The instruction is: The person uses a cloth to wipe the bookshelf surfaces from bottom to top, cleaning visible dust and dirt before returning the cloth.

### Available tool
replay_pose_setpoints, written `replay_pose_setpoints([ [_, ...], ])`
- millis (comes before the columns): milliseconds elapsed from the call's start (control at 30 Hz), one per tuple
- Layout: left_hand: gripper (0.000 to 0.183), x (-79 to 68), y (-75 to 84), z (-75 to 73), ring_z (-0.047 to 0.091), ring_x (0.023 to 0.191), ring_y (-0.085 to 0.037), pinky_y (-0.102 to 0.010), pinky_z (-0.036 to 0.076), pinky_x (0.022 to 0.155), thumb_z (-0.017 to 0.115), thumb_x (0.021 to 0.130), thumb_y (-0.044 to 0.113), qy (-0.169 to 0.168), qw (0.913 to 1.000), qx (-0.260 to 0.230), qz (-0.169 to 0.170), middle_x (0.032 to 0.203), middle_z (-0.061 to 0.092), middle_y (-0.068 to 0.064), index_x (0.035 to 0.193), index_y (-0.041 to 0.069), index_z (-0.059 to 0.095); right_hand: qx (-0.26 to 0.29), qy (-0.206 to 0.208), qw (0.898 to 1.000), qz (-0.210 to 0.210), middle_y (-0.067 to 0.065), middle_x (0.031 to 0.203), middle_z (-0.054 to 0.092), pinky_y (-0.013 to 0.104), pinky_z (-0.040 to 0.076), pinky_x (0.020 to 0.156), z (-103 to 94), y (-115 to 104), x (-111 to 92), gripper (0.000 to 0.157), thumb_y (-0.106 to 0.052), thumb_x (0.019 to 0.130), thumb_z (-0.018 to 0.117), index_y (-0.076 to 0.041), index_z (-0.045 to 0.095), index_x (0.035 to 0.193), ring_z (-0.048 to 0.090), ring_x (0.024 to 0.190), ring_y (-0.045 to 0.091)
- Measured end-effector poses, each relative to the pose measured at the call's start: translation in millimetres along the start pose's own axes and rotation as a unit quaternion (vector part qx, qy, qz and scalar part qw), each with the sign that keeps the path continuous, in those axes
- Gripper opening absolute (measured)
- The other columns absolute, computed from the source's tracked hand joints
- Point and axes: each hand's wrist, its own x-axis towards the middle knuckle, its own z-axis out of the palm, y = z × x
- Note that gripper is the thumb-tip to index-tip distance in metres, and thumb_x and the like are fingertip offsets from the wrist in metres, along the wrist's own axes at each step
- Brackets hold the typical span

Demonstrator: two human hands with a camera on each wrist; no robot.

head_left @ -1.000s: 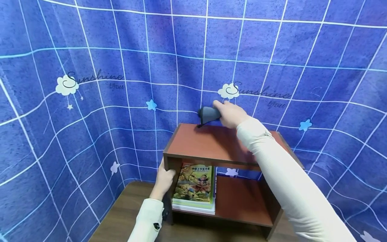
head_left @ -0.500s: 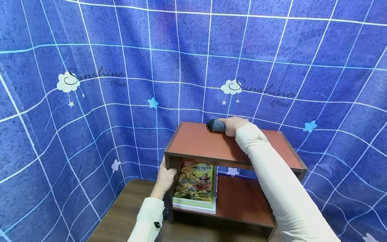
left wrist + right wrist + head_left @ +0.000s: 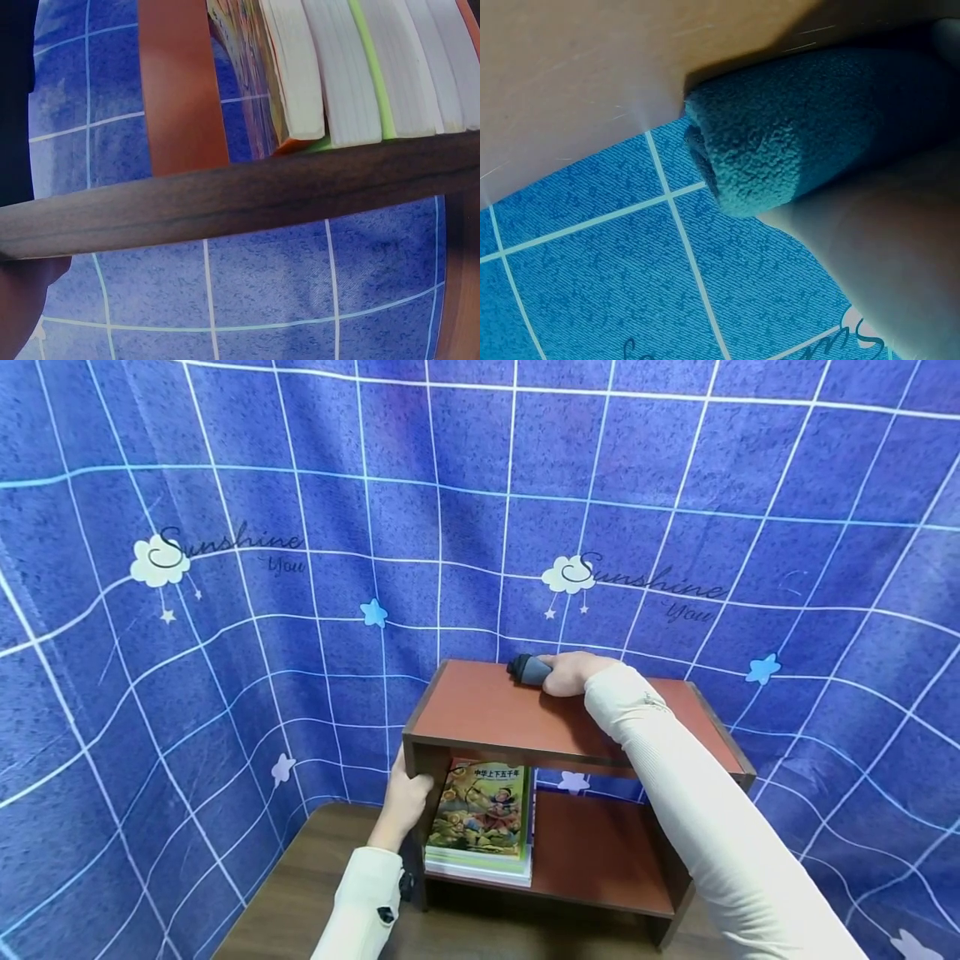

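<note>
The left hand (image 3: 407, 800) holds the front edge of a wooden shelf unit's left side panel (image 3: 417, 827), thumb on the near face, while the right hand (image 3: 573, 673) grips a dark grey-blue cloth (image 3: 532, 671) against the unit's reddish-brown top board (image 3: 480, 714). In the head view, the cloth lies at the rear of that board, left of its middle, with a darker end sticking out past the fingers. Both arms wear white sleeves (image 3: 720, 818). Under the top board, a stack of books (image 3: 480, 810) lies flat on the lower shelf (image 3: 600, 852), at its left end, the uppermost showing an illustrated cover with a Chinese title. The unit stands on a wood-grain table (image 3: 285, 885) before a blue curtain (image 3: 420, 518) printed with a white grid, clouds, stars and "Sunshine You". In the left wrist view, the panel's dark edge crosses the frame, the books' page blocks sit beyond it, and only part of the hand shows at lower left. In the right wrist view, the cloth appears rolled, its rough surface enclosed between the thumb and palm, with the curtain behind.
</note>
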Motion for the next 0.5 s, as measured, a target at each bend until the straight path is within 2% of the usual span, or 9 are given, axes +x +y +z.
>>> replay_pose_setpoints([
  [300, 0.089, 0.1, 3.0, 2.0, 0.035, 0.136, -0.03, -0.032, 0.03, 0.093, 0.045, 0.077, -0.015, -0.006, 0.9999, 0.0, -0.011, 0.159, 0.031, -0.023, 0.16, 0.003, 0.021, 0.002, -0.011, 1.0, -0.024, 0.018, 0.153, 0.045, 0.047, 0.033, 0.111, -1.0, 2, -16, 0.073, -0.019, 0.089, 0.047, -0.019, 0.032, 0.16, 0.042, 0.138, 0.036],
  [500, 0.088, -0.2, 1.7, 1.6, 0.033, 0.139, -0.03, -0.032, 0.03, 0.098, 0.046, 0.079, -0.014, -0.002, 0.9998, 0.005, -0.021, 0.159, 0.031, -0.021, 0.161, 0.005, 0.021, 0.01, -0.029, 0.999, -0.021, 0.018, 0.157, 0.038, 0.048, 0.03, 0.114, 1.2, -2, -34, 0.074, -0.025, 0.091, 0.048, -0.02, 0.026, 0.162, 0.035, 0.143, 0.037],
])
